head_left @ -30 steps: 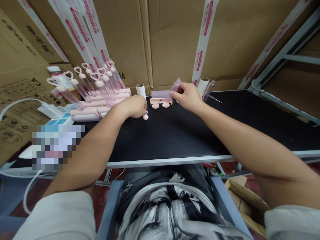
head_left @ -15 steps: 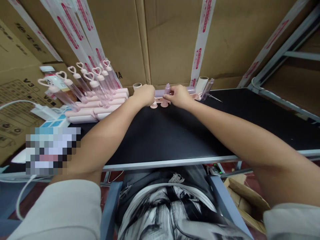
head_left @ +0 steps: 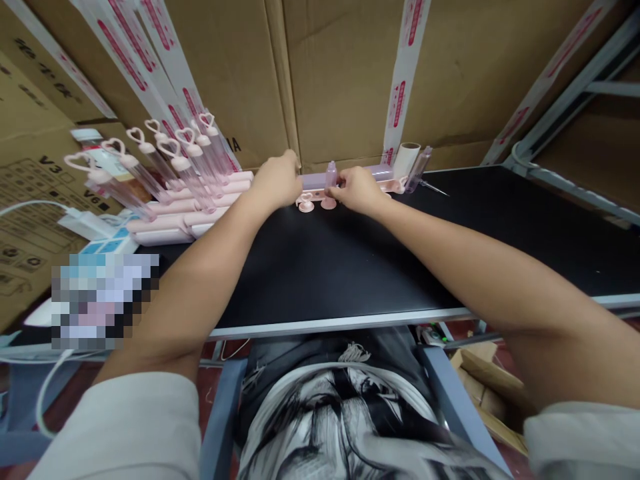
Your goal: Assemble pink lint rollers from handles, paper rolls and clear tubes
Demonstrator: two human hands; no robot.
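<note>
At the back of the table, my right hand [head_left: 361, 192] pinches a small translucent purple tube with a narrow neck [head_left: 331, 175], held upright. Beneath and beside it lie a pink strip-like piece [head_left: 317, 195] and pink round-footed pieces with heart loops [head_left: 306, 204]. A long purple cylinder [head_left: 377, 173] lies behind my right hand. My left hand [head_left: 277, 181] hovers at the left end of these parts with its fingers bent away from me. Its fingertips are mostly hidden, so what they touch cannot be made out.
Several clear tubes with pink heart-loop caps [head_left: 187, 157] stand in pink bases [head_left: 163, 230] at left. A white tube [head_left: 407, 160], another purple tube [head_left: 419, 170] and a thin metal tool [head_left: 435, 189] are at right. A power strip [head_left: 107, 243] and a bottle [head_left: 103, 153] sit far left.
My left hand has moved left and slightly up, now covering the white tube that showed behind it. My right hand keeps its pinch on the small purple tube, almost in place.
</note>
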